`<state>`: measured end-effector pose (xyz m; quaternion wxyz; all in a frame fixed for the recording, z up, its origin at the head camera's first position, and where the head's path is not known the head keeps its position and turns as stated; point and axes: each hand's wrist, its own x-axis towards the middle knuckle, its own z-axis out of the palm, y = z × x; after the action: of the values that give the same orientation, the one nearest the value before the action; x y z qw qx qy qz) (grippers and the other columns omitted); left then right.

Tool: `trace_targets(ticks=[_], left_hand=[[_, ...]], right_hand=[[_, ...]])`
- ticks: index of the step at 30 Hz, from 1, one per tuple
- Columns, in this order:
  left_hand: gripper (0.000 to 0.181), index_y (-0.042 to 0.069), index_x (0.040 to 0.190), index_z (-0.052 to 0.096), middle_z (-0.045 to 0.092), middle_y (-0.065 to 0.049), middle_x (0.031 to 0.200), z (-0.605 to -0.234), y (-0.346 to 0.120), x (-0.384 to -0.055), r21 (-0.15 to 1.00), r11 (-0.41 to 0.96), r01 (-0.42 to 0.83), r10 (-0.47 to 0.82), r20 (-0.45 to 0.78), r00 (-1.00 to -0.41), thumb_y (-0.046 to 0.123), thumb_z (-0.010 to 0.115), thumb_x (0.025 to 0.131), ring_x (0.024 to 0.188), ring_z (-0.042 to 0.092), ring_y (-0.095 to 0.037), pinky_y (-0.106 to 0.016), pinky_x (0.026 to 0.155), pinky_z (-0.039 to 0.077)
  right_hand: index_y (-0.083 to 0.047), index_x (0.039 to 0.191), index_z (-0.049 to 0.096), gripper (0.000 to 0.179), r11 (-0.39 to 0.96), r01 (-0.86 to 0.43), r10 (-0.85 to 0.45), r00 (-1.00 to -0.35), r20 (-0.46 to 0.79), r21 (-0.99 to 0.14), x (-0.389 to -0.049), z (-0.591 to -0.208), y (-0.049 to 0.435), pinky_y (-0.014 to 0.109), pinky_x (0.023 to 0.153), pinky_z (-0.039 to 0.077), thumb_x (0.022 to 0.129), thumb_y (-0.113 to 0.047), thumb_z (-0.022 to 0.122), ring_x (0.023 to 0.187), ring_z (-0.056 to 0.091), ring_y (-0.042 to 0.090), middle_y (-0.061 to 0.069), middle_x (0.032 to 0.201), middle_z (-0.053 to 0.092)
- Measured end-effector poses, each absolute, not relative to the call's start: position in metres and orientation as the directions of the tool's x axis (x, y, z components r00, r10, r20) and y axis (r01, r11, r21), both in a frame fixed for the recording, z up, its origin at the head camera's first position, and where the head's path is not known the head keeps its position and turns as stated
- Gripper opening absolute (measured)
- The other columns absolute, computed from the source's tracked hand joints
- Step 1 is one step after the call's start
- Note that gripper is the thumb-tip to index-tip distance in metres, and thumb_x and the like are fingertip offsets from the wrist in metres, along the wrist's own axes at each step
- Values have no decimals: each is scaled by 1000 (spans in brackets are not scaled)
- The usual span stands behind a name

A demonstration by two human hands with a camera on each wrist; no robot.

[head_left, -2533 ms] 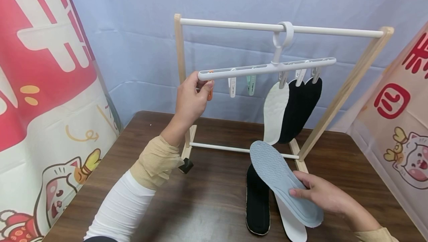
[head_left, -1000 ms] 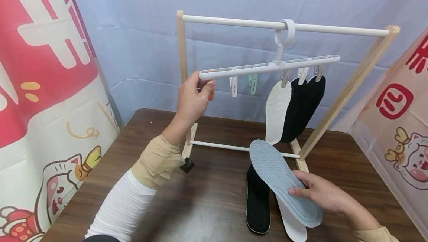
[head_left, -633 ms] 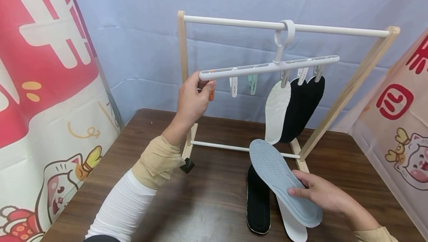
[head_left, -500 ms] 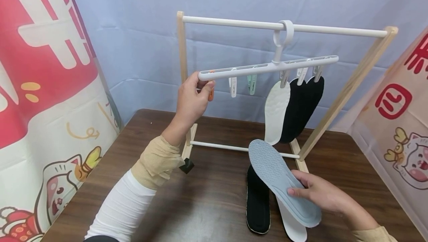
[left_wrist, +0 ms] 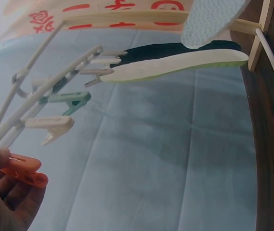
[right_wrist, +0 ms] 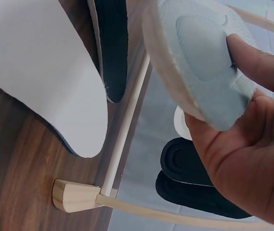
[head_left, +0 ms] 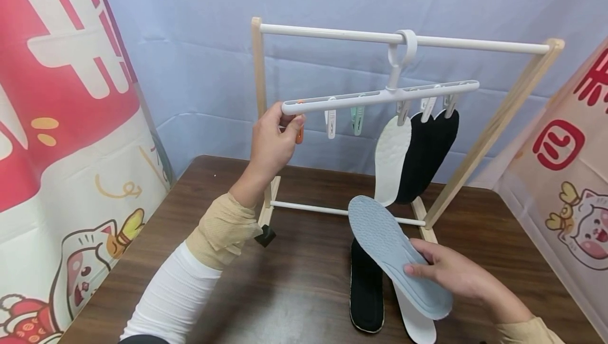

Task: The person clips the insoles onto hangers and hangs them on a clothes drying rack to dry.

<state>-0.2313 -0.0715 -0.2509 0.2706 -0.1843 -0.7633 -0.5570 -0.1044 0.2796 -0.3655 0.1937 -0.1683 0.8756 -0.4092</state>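
My left hand (head_left: 275, 138) grips the left end of the white clip hanger (head_left: 342, 101), at its orange clip (left_wrist: 23, 168). Between thumb and fingers my right hand (head_left: 446, 270) holds a light-blue insole (head_left: 380, 233), tilted above the table. A white insole (head_left: 391, 159) and black insoles (head_left: 427, 154) hang from clips on the hanger's right half. A white clip (head_left: 331, 122) and a green clip (head_left: 358, 120) hang with nothing in them. Below the held insole lie a black insole (head_left: 367, 296) and a white insole (head_left: 418, 317), partly covered by it.
The hanger hooks over the top bar (head_left: 332, 31) of a wood-and-white rack standing on the brown table (head_left: 228, 291). A lower white bar (head_left: 309, 207) joins the rack's feet. Printed cloths (head_left: 81, 149) hang at both sides, with a pale blue cloth (head_left: 190, 43) behind.
My right hand has shifted slightly left and up with the light-blue insole. My left hand keeps its grip at the hanger's end, and the hung insoles sway a little.
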Motion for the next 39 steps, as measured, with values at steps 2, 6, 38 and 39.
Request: trace_targets(ticks=[2,6,38,39], left_hand=[[21,5,118,67,64,-9,73,-251,-71,-231,749,313,584,-20,620,-784,13,68,98,66,59,-17,-25,62,42],[23,6,120,68,64,-9,74,-251,-71,-232,746,316,586,-20,622,-783,13,68,98,66,59,-17,-25,62,42],[25,8,122,69,64,-10,70,-251,-71,-232,748,326,579,-25,619,-785,12,68,97,64,58,-17,-23,63,43],[25,8,122,69,64,-10,70,-251,-71,-232,747,326,579,-26,619,-785,12,68,97,64,58,-17,-23,63,43]], right_hand=[[-4,134,52,44,614,-141,-455,-867,-202,-777,-105,-365,278,25,76,49,98,-26,66,91,61,10,9,107,65],[-6,132,54,41,611,-155,-465,-864,-194,-776,-107,-364,275,25,75,49,98,-26,66,89,61,10,7,105,66],[0,142,47,53,588,-147,-483,-852,-200,-795,-115,-358,262,27,76,52,99,-24,66,92,64,16,8,110,69],[-1,141,48,52,589,-147,-483,-852,-200,-795,-115,-358,262,27,76,52,99,-24,66,92,64,16,8,110,69]])
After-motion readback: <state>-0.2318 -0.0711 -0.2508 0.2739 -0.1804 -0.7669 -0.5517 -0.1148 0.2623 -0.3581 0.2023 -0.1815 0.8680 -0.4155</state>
